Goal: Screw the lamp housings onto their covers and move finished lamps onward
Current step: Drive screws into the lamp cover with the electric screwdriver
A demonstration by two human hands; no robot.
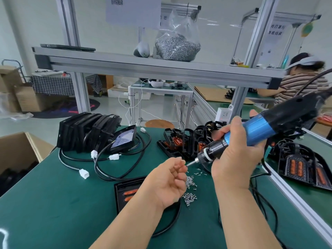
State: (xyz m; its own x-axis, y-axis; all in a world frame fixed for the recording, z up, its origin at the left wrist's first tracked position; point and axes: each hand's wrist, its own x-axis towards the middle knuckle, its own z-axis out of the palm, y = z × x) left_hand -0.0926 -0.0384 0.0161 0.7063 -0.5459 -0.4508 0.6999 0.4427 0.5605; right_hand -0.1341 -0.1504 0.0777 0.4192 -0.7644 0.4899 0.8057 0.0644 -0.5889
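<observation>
Closest in, my left hand [168, 180] hovers over the matte green bench [53, 203], fingers curled toward the bit tip; whether they pinch a screw I cannot tell. My right hand [237, 155] grips the tilted blue-and-black cylindrical electric screwdriver [258, 128]. Under my left wrist lies a flat black plastic lamp housing with ribbed orange lenses [125, 191], beside loose small silver screws [190, 186].

the left forearm [134, 221] and the right forearm [239, 212] are bare down to the bottom edge of the view. the left hand [168, 180] and the right hand [237, 159] are bare as well, with short, plain fingernails [181, 161].
</observation>
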